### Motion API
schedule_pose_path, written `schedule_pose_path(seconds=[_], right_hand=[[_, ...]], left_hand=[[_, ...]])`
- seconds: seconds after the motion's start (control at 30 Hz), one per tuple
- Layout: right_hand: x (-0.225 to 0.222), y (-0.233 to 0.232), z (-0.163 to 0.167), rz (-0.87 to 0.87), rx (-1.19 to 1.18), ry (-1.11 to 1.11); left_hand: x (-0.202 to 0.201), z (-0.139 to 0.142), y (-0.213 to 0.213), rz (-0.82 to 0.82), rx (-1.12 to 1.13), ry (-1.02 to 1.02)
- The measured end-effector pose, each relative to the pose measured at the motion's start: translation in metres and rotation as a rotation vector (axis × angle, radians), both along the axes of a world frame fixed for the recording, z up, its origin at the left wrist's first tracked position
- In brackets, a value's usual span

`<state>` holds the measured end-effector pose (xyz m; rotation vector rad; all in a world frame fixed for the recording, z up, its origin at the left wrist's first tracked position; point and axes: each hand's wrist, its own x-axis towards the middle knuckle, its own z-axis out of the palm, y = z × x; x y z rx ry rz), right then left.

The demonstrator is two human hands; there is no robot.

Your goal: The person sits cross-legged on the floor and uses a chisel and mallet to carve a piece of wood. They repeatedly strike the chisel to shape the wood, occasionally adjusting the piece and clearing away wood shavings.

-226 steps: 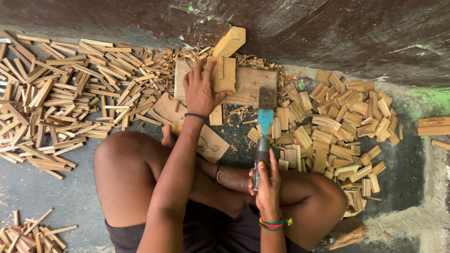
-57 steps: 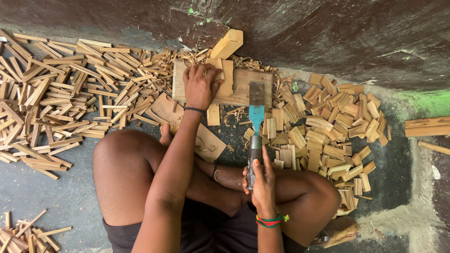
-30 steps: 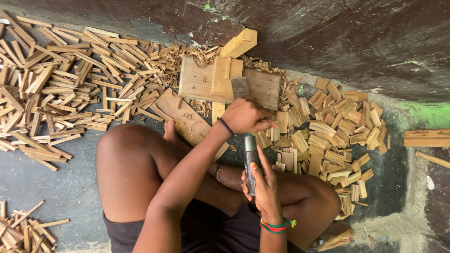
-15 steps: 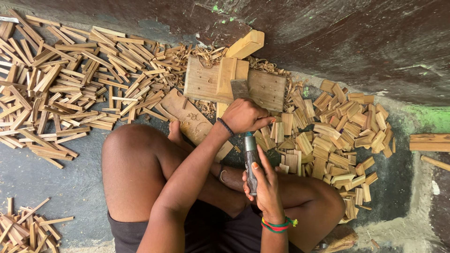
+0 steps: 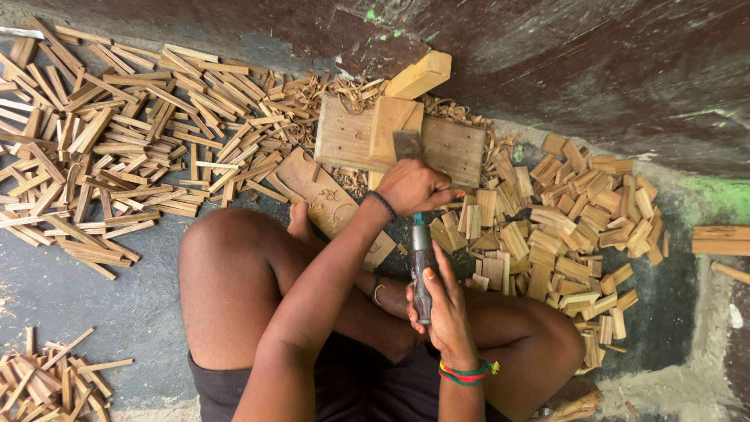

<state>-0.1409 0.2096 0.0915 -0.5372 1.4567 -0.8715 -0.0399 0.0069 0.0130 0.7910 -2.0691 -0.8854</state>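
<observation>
I see my right hand (image 5: 445,309) wrapped shut around the dark handle of a cleaver (image 5: 419,266), its blade reaching up to the wooden chopping block (image 5: 348,141) — the flat end shows just above my left hand (image 5: 414,186). That left hand is curled closed over the blade's back near the block's lower edge; whether it also pinches a wood piece underneath, I cannot tell. An upright wood strip (image 5: 391,129) stands on the block, and a thicker offcut (image 5: 419,74) leans at its upper edge. Left of the block lies a wide spread of thin split sticks (image 5: 117,148); right of it, a pile of short flat chips (image 5: 578,219) — both crowd close. Bare floor (image 5: 70,305) opens beside my left knee.
</observation>
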Motion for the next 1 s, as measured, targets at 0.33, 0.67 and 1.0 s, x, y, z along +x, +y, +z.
schedule_pose_path(seconds=[0.33, 0.67, 1.0], right_hand=[[0.012, -0.01, 0.008, 0.037, 0.057, 0.103], [0.007, -0.032, -0.005, -0.013, 0.033, 0.06], [0.01, -0.053, -0.02, -0.039, -0.008, 0.049]], left_hand=[[0.001, -0.002, -0.009, -0.007, 0.045, -0.068], [-0.014, -0.004, -0.035, -0.028, 0.094, -0.088], [-0.016, -0.008, -0.052, 0.036, -0.071, -0.006]])
